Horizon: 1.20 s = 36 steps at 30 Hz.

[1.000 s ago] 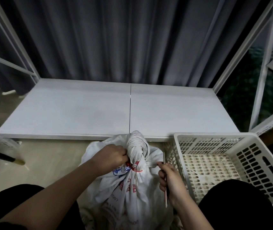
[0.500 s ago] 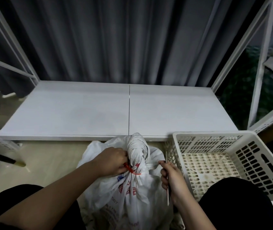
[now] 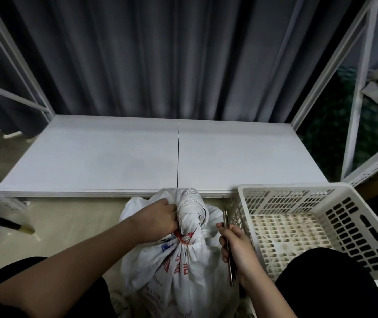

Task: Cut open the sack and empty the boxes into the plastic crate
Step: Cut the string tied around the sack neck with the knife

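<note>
the white sack (image 3: 178,269) stands on the pale floor (image 3: 68,226) between the person's knees, just in front of the near edge of the white shelf board (image 3: 119,157), its twisted neck (image 3: 191,210) bunched upright above a red tie (image 3: 183,236). the left hand (image 3: 154,220) grips the left side of that neck, fingers curled into the cloth right at the tie. the right hand (image 3: 236,245) sits just right of the sack, fingers wrapped round a thin knife (image 3: 227,246) that points up and away, its tip near the neck but apart from it. the plastic crate (image 3: 321,226) lies to the right, its near left wall just beside the right hand. red and blue print runs down the sack below the tie; only something like "001" in grey can be made out. compared with half a second earlier, both hands hold much the same places, and the tie is uncut.
</note>
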Available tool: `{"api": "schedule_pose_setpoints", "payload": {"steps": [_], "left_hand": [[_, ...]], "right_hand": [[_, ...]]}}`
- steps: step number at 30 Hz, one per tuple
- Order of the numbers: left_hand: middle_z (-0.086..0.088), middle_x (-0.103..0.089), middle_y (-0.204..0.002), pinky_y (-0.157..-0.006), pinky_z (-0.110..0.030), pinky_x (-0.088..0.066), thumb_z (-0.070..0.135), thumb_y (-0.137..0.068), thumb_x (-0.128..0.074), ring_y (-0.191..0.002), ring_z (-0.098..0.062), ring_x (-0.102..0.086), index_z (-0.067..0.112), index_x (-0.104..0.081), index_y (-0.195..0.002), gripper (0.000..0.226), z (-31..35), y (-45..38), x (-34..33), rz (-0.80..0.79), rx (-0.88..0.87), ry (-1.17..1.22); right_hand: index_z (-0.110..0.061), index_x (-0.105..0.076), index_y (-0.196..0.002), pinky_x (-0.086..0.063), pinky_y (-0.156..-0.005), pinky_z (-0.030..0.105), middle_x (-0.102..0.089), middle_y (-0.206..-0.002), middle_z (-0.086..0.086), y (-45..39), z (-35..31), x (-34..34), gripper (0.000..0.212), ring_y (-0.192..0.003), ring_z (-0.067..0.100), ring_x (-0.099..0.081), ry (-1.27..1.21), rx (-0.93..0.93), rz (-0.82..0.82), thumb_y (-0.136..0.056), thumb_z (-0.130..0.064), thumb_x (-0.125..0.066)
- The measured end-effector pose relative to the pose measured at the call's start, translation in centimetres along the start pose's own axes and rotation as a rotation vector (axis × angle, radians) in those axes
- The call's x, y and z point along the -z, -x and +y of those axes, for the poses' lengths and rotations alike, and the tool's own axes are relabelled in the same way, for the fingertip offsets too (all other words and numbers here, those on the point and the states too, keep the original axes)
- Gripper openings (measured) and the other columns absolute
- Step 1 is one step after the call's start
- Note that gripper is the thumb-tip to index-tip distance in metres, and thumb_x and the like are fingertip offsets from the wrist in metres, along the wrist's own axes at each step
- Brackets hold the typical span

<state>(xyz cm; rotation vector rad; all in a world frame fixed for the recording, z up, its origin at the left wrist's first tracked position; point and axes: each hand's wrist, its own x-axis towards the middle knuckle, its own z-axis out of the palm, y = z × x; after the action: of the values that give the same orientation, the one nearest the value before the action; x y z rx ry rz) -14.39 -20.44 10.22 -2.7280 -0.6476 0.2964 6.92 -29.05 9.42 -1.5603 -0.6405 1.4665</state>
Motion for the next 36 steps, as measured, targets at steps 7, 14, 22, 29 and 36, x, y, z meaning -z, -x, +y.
{"api": "schedule_pose_setpoints", "payload": {"steps": [7, 14, 22, 29, 36], "left_hand": [[0.001, -0.063, -0.056, -0.069, -0.029, -0.046, 0.018, -0.052, -0.074, -0.061, -0.020, -0.061, 0.020, -0.064, -0.053, 0.010, -1.0, 0.2, 1.4, -0.209, 0.162, 0.030], [0.005, -0.050, -0.037, -0.056, -0.022, -0.043, 0.026, -0.043, -0.074, -0.038, -0.013, -0.047, 0.021, -0.052, -0.037, 0.023, 1.2, 0.9, 2.0, -0.226, 0.149, -0.045], [-0.001, -0.067, -0.077, -0.102, -0.046, -0.040, 0.005, -0.087, -0.050, -0.093, -0.026, -0.063, 0.018, -0.068, -0.072, 0.027, -0.6, 3.3, 1.1, 0.039, -0.054, -0.281], [0.000, -0.061, -0.050, -0.093, -0.045, -0.047, 0.009, -0.051, -0.079, -0.062, -0.021, -0.062, 0.020, -0.065, -0.047, 0.018, 0.0, 1.8, 3.1, -0.201, 0.250, -0.074], [0.003, -0.055, -0.050, -0.064, -0.030, -0.032, 0.028, -0.061, -0.056, -0.054, -0.018, -0.053, 0.023, -0.056, -0.048, 0.015, -0.7, 2.7, 1.6, -0.189, 0.115, -0.086]], "right_hand": [[-0.007, -0.057, -0.101, -0.027, -0.034, 0.017, -0.045, -0.060, 0.002, 0.0, 0.2, 0.1, 0.013, -0.034, 0.008, -0.033, -0.036, -0.015, -0.016, -0.095, -0.008, -0.046], [-0.007, -0.058, -0.100, -0.027, -0.035, 0.017, -0.047, -0.060, 0.001, 0.2, 0.1, 0.3, 0.013, -0.034, 0.007, -0.034, -0.020, -0.007, -0.025, -0.095, -0.008, -0.046], [-0.003, -0.057, -0.105, -0.027, -0.034, 0.017, -0.045, -0.062, 0.003, 0.5, -0.3, 0.3, 0.016, -0.033, 0.007, -0.034, -0.001, -0.003, -0.014, -0.095, -0.008, -0.046], [-0.001, -0.054, -0.101, -0.029, -0.041, 0.023, -0.046, -0.059, 0.004, 0.3, -0.5, 0.6, 0.010, -0.041, 0.012, -0.037, 0.056, 0.055, 0.032, -0.093, -0.004, -0.048], [-0.007, -0.057, -0.096, -0.028, -0.042, 0.022, -0.047, -0.055, 0.002, 0.5, -0.7, 0.2, 0.012, -0.040, 0.010, -0.038, 0.035, 0.036, -0.038, -0.094, -0.005, -0.046]]}}
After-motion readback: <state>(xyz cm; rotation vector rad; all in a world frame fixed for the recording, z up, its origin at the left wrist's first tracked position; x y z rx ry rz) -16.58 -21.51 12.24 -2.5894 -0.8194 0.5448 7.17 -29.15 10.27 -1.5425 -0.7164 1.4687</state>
